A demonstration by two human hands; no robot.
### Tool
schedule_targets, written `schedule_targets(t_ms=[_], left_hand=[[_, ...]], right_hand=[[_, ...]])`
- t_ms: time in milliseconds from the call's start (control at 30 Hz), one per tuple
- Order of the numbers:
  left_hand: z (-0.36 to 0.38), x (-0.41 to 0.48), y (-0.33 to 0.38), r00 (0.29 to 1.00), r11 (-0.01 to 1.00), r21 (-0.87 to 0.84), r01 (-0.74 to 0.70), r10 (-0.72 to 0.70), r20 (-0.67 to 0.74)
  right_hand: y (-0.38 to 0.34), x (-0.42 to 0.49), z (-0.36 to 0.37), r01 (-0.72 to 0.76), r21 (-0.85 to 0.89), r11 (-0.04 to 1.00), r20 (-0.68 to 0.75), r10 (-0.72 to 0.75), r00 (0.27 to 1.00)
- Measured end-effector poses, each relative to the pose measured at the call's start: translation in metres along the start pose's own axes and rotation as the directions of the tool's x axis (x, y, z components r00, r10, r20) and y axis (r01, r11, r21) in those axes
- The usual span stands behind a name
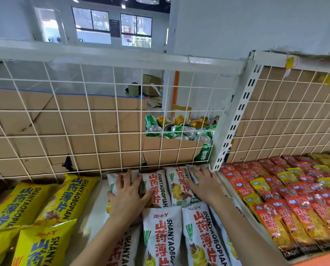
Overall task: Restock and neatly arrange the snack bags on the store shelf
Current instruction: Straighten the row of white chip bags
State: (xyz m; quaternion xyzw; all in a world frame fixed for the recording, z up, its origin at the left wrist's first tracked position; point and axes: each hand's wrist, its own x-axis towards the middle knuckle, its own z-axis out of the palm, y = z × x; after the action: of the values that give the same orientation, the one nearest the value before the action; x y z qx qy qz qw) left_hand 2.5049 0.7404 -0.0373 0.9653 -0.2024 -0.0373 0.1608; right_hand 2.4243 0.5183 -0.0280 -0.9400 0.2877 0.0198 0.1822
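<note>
At the far left lie the glossy yellow plastic snack bags (51, 204), flat on the white metal shelf (95, 210) and apart from our work. Next comes our left hand (128, 192), fingers spread and fairly straight, pressing down on the leftmost of the white foil snack bags (177, 185). These sit in a back row against the white wire grid panel (83, 111), with a second row nearer us. Our right hand (202, 184) lies flat on the rightmost bag of that back row, gripping nothing. We judge these bags light, puffed with air, slick and easily crushed, so we should nudge them by their sides or take the sealed end seams, not squeeze the middle. Further right, past the slotted white upright (235, 120), lie red and orange flat packets (275, 189)
</note>
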Motion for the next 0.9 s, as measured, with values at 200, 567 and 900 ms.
schedule_targets(t_ms=[200,567,900], left_hand=[[-0.011,-0.005,0.0,1.0,0.998,-0.059,-0.02,0.021,0.014],[-0.009,-0.03,0.076,0.854,0.859,-0.118,-0.498,0.51,0.101],[0.019,0.022,0.155,0.766,0.781,0.052,-0.622,0.594,0.248]], right_hand=[[0.008,-0.017,-0.02,0.018,-0.015,1.0,-0.093,-0.019,0.995],[0.063,-0.11,-0.016,0.043,0.055,0.998,-0.136,-0.035,0.99],[0.064,-0.136,0.003,0.003,0.041,0.999,-0.213,0.006,0.977]])
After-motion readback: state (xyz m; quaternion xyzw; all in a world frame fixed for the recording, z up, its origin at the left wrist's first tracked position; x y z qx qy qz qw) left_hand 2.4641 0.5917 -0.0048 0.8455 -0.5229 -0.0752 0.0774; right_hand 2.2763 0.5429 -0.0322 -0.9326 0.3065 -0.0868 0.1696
